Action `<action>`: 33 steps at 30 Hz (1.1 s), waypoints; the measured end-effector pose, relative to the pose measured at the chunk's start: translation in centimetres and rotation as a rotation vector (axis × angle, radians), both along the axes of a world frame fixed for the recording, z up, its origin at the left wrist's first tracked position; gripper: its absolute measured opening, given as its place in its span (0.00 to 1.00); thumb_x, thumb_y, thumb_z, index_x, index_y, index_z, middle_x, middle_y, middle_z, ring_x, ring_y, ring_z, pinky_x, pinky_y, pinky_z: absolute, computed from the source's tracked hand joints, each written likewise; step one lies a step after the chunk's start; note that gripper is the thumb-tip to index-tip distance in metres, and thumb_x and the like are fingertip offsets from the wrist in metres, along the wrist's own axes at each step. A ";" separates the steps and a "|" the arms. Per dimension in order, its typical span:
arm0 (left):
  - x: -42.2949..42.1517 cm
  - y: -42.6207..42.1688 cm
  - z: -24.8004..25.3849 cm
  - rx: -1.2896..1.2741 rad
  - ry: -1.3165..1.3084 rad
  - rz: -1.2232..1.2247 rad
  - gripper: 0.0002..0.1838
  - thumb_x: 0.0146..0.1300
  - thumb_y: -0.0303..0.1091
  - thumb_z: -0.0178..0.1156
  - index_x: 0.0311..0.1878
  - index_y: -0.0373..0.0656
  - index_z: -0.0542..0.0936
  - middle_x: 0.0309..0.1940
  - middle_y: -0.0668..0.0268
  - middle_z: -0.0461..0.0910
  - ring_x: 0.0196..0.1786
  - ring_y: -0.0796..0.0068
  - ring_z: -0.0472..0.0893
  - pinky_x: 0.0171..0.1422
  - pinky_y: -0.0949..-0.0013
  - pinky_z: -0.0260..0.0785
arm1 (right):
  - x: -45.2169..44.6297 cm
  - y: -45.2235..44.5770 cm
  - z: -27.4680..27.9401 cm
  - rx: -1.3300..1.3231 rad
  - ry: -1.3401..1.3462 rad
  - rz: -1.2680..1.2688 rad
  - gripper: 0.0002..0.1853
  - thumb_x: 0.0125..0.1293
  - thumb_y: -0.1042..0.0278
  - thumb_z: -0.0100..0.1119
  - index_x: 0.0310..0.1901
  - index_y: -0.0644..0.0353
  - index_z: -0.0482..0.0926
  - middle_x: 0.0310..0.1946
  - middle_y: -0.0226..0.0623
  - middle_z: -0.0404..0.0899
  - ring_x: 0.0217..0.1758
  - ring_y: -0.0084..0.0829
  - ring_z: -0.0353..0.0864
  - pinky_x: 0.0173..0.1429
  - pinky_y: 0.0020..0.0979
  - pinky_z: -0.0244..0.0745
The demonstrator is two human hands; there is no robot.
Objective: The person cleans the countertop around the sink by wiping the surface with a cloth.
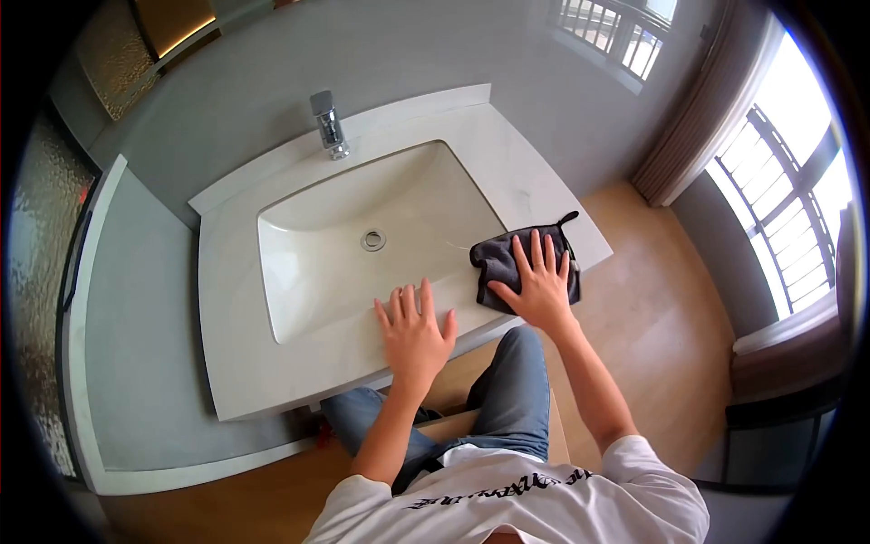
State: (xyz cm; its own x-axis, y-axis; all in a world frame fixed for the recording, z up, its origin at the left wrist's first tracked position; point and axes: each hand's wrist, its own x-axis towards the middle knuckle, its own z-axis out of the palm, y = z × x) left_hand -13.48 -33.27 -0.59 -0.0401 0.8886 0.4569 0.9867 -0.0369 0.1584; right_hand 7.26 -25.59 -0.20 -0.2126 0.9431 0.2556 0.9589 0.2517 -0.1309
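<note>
Dark gray cloth lies by the near right corner of the basin, which is sunk into a pale countertop. Nearest of all, well on the near side of the basin, are the person's white shirt, with dark lettering across it, and blue-gray jeans, the knees close to the counter's front edge.

On the counter's front strip, just before the basin, the left hand rests palm down. Its fingers are extended and slightly apart, grasping nothing, with the tips at the basin's near edge. To the right of it, past the basin's near right corner, the right hand lies flat on the cloth, fingers spread and straight, pressing on the fabric rather than closing round it. Part of the cloth reaches over the counter's front edge, and a small hanging loop sticks out from its far right corner.

Toward the middle of the basin sits a round metal drain. Behind the basin's far edge stands a chrome faucet, in front of a low white backsplash and a gray wall. Off to the basin's right spreads a wood-toned floor, and farther out, a brownish curtain hangs beside a bright window with dark bars.
</note>
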 end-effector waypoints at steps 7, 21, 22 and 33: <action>-0.1 -0.2 0.3 -0.065 -0.038 -0.016 0.31 0.61 0.48 0.59 0.65 0.41 0.71 0.56 0.54 0.73 0.64 0.53 0.70 0.72 0.38 0.54 | -1.9 16.1 -1.0 -0.085 -0.155 0.010 0.53 0.57 0.30 0.58 0.76 0.56 0.51 0.77 0.53 0.48 0.79 0.56 0.45 0.74 0.67 0.41; -0.1 0.0 1.2 -0.120 -0.045 -0.023 0.33 0.57 0.49 0.61 0.64 0.40 0.71 0.53 0.52 0.74 0.62 0.50 0.70 0.69 0.34 0.56 | -20.9 32.6 -1.7 -0.078 0.139 -0.067 0.43 0.71 0.33 0.33 0.74 0.61 0.57 0.77 0.51 0.48 0.80 0.53 0.41 0.76 0.64 0.33; 0.0 -0.1 1.2 -0.121 -0.051 -0.028 0.34 0.57 0.49 0.61 0.64 0.41 0.71 0.53 0.52 0.73 0.62 0.50 0.70 0.69 0.34 0.56 | -23.1 31.4 -2.2 -0.020 0.157 0.018 0.41 0.70 0.34 0.35 0.73 0.59 0.59 0.76 0.51 0.50 0.79 0.53 0.44 0.76 0.63 0.34; 0.0 -0.1 1.0 -0.136 -0.028 -0.030 0.34 0.57 0.48 0.61 0.65 0.41 0.70 0.53 0.54 0.73 0.62 0.51 0.70 0.69 0.34 0.55 | -24.3 30.1 -1.3 -0.094 0.096 0.066 0.37 0.72 0.40 0.34 0.74 0.60 0.57 0.77 0.44 0.50 0.81 0.44 0.44 0.79 0.52 0.35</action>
